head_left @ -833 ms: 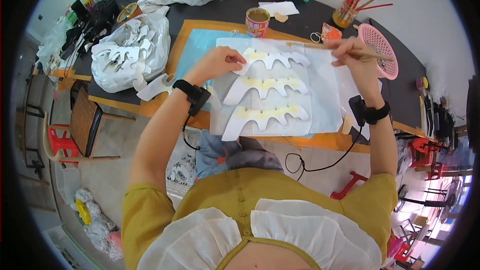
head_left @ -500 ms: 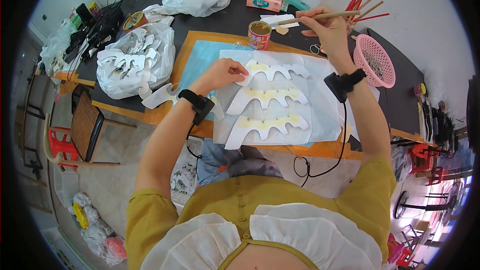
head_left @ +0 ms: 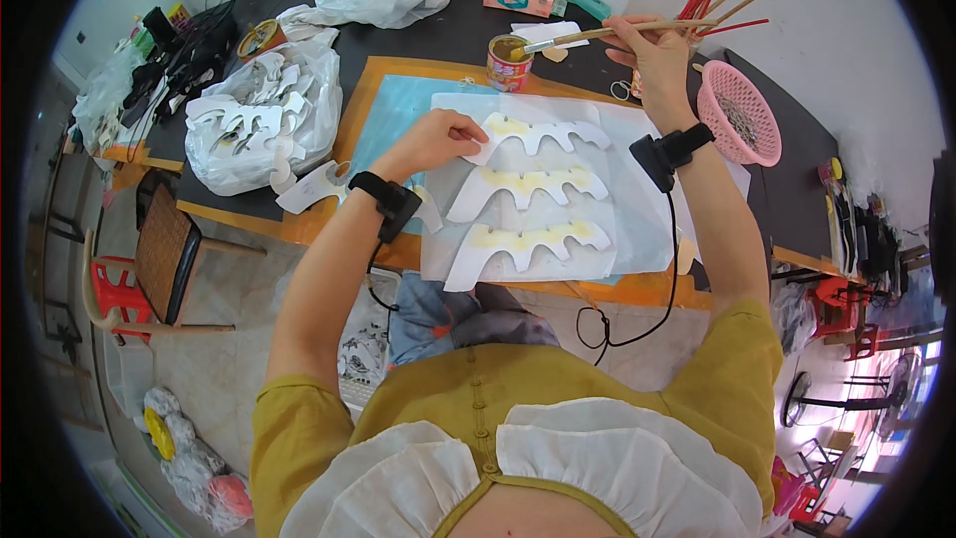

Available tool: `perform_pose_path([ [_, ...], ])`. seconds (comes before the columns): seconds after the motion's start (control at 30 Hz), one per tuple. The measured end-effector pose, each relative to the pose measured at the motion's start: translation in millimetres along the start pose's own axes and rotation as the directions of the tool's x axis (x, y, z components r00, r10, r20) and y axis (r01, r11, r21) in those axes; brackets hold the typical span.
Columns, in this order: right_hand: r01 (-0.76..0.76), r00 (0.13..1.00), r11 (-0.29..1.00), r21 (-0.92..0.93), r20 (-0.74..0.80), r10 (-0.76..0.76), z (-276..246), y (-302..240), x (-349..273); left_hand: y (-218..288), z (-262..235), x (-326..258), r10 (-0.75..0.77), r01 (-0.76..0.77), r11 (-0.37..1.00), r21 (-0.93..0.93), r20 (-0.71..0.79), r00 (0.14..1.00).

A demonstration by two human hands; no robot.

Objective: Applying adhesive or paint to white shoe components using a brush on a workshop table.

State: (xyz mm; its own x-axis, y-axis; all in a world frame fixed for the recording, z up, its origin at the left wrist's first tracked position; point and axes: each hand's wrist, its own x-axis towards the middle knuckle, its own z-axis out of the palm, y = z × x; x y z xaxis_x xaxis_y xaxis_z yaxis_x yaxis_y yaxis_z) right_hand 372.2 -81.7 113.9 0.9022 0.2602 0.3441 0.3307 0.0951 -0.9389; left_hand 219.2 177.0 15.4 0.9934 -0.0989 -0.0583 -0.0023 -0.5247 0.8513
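Brush (head_left: 583,37) in the right hand (head_left: 655,48), held at about one o'clock from where I stand reading the desk (head_left: 797,204) as a dial, with three white cut-outs at its centre. Its round wooden handle lies slantwise between closed thumb and fingers, the tail poking out beyond them, and past the shiny metal collar the bristles reach the mouth of a small cylindrical can (head_left: 508,77) at twelve, printed in reddish tones and holding something yellowish brown; how deep they dip I cannot tell. Over at ten, the left hand (head_left: 438,139) is narrow, fingers bent together and touching the left end of the top cut-out (head_left: 548,133); whether it pinches or just steadies that end, I cannot make out. The middle cut-out (head_left: 528,184) and the bottom cut-out (head_left: 528,239) follow toward six, all three flat, smooth and arched, scalloped along the lower edge and tinged pale yellow along the upper one. They rest on a thin, whitish sheet (head_left: 458,105), with light blue sheeting (head_left: 383,125) showing beyond it around ten. Toward half past nine, a crinkled translucent bag (head_left: 214,171) bulges with more curved white shapes. Near two sits a pink perforated plastic basket (head_left: 757,105) of small greyish bits, and thin red and tan sticks (head_left: 740,6) fan out between one and two.
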Motion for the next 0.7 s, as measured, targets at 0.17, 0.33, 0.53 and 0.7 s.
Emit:
perform_pose_path([
  [0.17, -0.06, 0.998, 0.998, -0.022, -0.001, 0.06, 0.5, 0.1, -10.2, -3.7, 1.1, -0.1, -0.015, 0.015, 0.999, -0.043, -0.001, 1.0],
  [0.33, -0.143, 0.989, 0.967, 0.211, 0.004, 0.145, -2.3, 5.2, -5.4, -0.7, 0.4, -1.2, 0.013, -0.013, 1.0, -0.028, 0.006, 1.0],
  [0.53, -0.084, 0.986, 0.799, 0.596, -0.067, 0.153, -20.1, 13.0, 14.4, -2.4, 1.3, 0.2, 0.02, -0.02, 1.0, -0.007, -0.005, 1.0],
  [0.7, -0.017, 0.977, 0.742, 0.67, -0.146, 0.153, -29.3, -6.6, 28.2, -4.4, 0.5, 0.5, 0.011, -0.011, 1.0, -0.02, -0.008, 1.0],
])
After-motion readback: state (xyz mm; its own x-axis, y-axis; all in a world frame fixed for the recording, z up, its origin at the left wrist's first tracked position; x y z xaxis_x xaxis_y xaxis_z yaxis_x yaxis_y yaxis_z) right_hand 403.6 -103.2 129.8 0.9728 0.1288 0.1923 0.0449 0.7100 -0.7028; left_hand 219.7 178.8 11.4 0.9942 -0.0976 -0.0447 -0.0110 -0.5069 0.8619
